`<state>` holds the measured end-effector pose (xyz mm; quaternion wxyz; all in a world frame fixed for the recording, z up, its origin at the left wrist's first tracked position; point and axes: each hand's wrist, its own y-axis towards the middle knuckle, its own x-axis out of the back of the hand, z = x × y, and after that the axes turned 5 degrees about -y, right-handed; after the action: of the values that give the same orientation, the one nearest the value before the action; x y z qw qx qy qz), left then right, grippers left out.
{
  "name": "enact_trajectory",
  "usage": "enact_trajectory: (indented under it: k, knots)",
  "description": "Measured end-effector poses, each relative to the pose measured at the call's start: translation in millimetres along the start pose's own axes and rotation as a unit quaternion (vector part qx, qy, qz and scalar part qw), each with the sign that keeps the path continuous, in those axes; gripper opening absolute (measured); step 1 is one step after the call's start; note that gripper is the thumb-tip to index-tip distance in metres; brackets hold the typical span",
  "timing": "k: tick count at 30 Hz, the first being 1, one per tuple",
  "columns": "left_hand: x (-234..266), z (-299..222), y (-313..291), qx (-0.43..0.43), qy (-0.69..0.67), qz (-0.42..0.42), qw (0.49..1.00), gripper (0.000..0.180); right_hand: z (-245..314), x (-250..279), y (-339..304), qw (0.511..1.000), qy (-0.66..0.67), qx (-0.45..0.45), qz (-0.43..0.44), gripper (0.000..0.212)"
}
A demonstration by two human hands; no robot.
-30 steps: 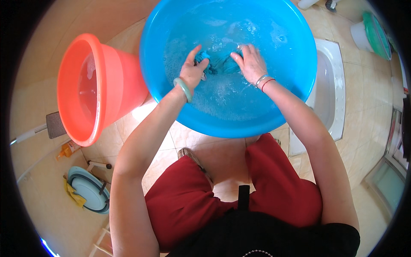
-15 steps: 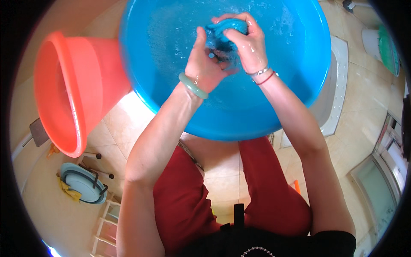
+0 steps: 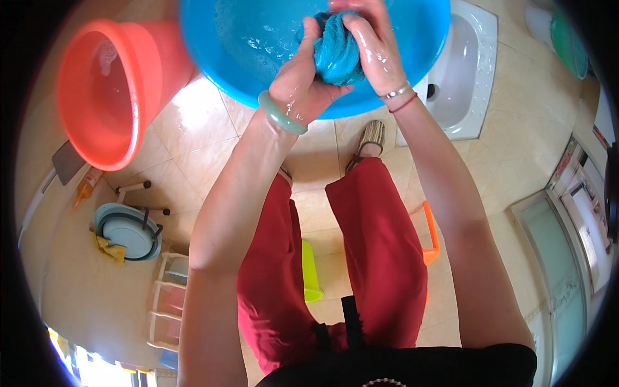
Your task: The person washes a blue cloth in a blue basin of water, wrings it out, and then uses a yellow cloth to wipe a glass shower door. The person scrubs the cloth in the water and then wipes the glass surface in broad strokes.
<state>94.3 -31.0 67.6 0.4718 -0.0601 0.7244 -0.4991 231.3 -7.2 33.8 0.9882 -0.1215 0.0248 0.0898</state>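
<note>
A wet teal cloth (image 3: 338,53), bunched into a ball, is held between my two hands over the blue basin (image 3: 248,90). My left hand (image 3: 300,90) cups it from the left and below, with the thumb up along its side and a jade-green bangle at the wrist. On the other side my right hand (image 3: 377,55) presses the cloth, its thumb on top and its fingers curled at the far side. Some fingers are hidden behind the cloth. Water glistens on both hands, and rippling water stands in the basin.
A tall coral-pink bucket (image 3: 161,64) stands left of the basin. At the right is a white squat toilet (image 3: 474,71). Near my legs are a yellow-green object (image 3: 311,274) and an orange frame (image 3: 431,232). Folded grey-blue basins (image 3: 129,233) and a rack (image 3: 169,303) line the left wall.
The basin and surroundings sit higher in the view, showing more floor and my foot. The cloth has come up nearer in my hands and is gathered into a tighter, more visible bunch.
</note>
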Motion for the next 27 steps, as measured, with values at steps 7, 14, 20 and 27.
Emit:
enact_trajectory:
  k: [7, 14, 20, 27]
  knots:
    - [-57, -4, -62, -0.02, 0.162, 0.096, 0.982, 0.056, 55, 2, -4, 0.994, -0.089, -0.043, 0.056, 0.067]
    - [-105, -18, -101, 0.022, 0.098, 0.106, 0.989, 0.052, 141, 20, 2, 0.963, 0.12, -0.143, 0.192, 0.061]
    - [-148, -24, -130, 0.032, -0.048, 0.057, 0.997, 0.041, 193, 7, -12, 0.9, 0.353, -0.203, 0.157, 0.059]
    - [-151, -30, -150, -0.031, 0.101, 0.109, 0.988, 0.036, 228, -4, 4, 0.983, 0.07, -0.125, 0.114, 0.024]
